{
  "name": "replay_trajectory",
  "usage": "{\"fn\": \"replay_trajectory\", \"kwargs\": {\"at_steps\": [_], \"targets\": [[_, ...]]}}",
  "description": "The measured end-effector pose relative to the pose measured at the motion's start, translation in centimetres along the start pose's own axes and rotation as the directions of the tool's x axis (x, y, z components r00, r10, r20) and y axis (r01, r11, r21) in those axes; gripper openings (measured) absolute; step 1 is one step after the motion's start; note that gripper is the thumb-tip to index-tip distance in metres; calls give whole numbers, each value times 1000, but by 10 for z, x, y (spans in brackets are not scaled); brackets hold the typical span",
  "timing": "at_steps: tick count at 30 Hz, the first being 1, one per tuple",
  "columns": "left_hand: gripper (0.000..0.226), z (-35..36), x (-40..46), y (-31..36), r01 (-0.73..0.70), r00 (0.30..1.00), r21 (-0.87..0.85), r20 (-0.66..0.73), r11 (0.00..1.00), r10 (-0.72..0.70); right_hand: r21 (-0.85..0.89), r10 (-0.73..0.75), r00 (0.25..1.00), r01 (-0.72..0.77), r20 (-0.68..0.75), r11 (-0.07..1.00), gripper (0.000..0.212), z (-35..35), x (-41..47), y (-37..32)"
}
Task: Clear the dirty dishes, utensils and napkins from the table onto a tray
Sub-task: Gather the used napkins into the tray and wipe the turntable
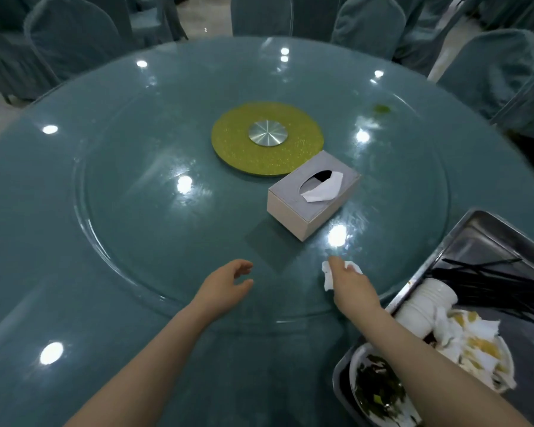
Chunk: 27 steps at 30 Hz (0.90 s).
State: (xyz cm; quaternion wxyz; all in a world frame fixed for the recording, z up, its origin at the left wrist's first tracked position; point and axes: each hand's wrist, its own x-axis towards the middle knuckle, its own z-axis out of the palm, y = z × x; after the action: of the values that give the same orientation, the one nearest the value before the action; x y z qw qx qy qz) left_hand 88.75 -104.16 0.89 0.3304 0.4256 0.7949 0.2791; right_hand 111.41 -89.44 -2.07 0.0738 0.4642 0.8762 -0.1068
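Round teal glass surface, ringed by covered chairs. Tissue box beside yellow hub. Right hand pinches a crumpled napkin on the surface; left hand loosely open, empty. Tray at right holds chopsticks, cups, plates.

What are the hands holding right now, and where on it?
The right hand grips a crumpled white napkin around its middle. The left hand holds nothing.

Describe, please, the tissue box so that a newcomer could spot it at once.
Start at the round teal table and find the yellow-green disc at its centre. The tissue box sits beside that disc, on the near right. It is the only pale rectangular box there, with a white tissue poking from its oval slot.
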Motion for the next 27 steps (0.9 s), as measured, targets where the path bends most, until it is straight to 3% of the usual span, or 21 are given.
{"fn": "replay_trajectory", "kwargs": {"at_steps": [6,16,19,23,27], "targets": [[35,0,-3,-8,5,1000,-41,1,999,-5,-72,-52,989,62,137,995,63,1,-4,-21],[32,-6,-15,-31,43,999,-78,-20,996,-45,-15,-236,951,244,202,970,55,13,-30,-90],[36,-5,-17,-38,73,997,-47,-7,996,-74,122,-299,925,277,233,953,45,5,-30,-101],[63,-6,-19,-48,123,992,83,27,989,-125,380,-194,972,131,134,916,39,-9,-22,-90],[89,-14,-17,-60,160,980,194,86,968,-179,407,-13,1000,21,-22,913,42,-18,-5,-54]]}}
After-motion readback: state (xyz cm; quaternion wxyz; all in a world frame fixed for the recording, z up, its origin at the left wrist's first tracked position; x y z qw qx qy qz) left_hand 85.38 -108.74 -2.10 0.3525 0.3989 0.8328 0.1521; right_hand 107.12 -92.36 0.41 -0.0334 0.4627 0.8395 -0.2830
